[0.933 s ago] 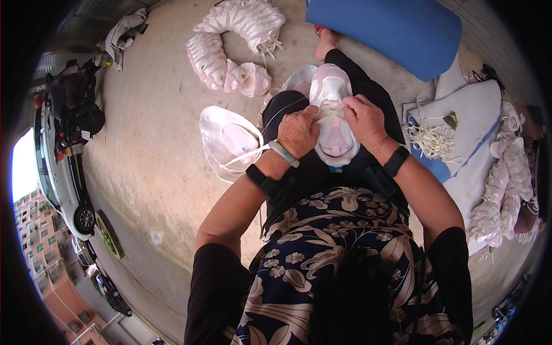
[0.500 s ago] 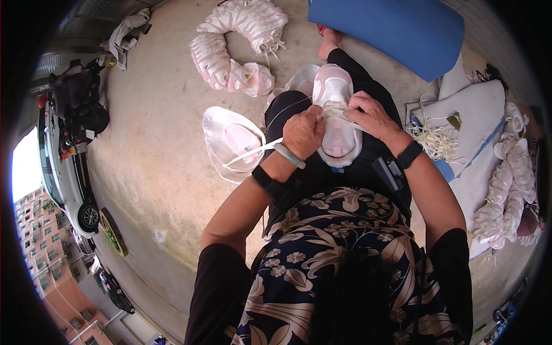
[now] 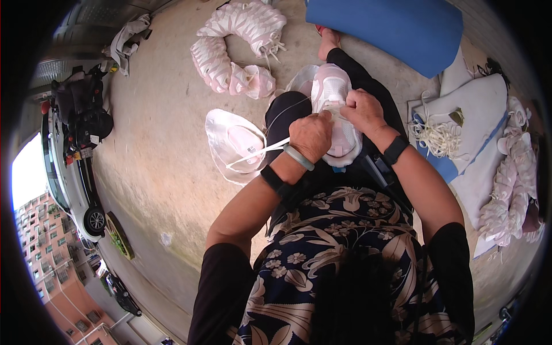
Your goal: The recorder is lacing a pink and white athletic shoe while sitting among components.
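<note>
A pink-and-white shoe upper lies lengthwise over my lap, its rounded toe pointing away from me. My left hand is closed at the left edge of its lacing, gripping a white shoelace whose loose part trails off to the left. On the other side of the lacing, my right hand is raised a little with thumb and finger pinched on the lace; its tip is mostly hidden by the fingers. Beside my left knee sits another white upper with a pale pink inside.
A curved string of pink-and-white uppers lies on the concrete floor ahead. At right, a bundle of laces rests on a pale sheet, near more strung uppers. A blue board stands beyond my foot; parked cars are far left.
My left hand has shifted slightly right and down, nearer the middle of the upper. The right hand has moved up a little, its fingers now curled tighter.
</note>
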Demonstrator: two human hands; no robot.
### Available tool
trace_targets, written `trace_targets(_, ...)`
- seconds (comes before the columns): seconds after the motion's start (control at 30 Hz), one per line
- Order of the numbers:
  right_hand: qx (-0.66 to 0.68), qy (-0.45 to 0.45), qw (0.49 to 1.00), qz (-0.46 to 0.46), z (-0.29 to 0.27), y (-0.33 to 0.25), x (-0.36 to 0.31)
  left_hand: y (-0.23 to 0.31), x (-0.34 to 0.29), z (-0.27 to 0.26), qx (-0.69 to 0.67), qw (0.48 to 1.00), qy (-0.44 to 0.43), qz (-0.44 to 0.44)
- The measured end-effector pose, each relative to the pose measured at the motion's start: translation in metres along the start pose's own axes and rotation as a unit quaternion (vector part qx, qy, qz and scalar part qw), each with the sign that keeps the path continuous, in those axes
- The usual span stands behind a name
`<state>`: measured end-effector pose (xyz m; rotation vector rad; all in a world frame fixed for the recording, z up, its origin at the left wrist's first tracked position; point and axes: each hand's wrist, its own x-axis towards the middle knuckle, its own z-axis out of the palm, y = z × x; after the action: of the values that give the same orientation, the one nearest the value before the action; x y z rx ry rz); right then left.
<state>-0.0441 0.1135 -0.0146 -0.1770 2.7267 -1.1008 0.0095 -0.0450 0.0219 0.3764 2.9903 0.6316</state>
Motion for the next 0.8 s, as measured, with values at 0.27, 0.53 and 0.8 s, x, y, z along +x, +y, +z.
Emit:
trace_targets(0.27, 0.068, -0.028, 0.997, 0.032, -0.002, 0.009, 0.003, -0.016, -0.01, -0.037, 0.021, 0.997, 0.01, 0.067)
trace_targets(0.53, 0.175, -0.003, 0.981, -0.084, -0.016, 0.015, -0.023, -0.032, -0.039, -0.033, -0.056, 0.998, 0.018, 0.033)
trace_targets(0.8, -0.193, 0.079, 0.952, -0.225, -0.052, 0.016, -0.062, -0.04, -0.024, -0.042, -0.059, 0.993, 0.047, 0.089)
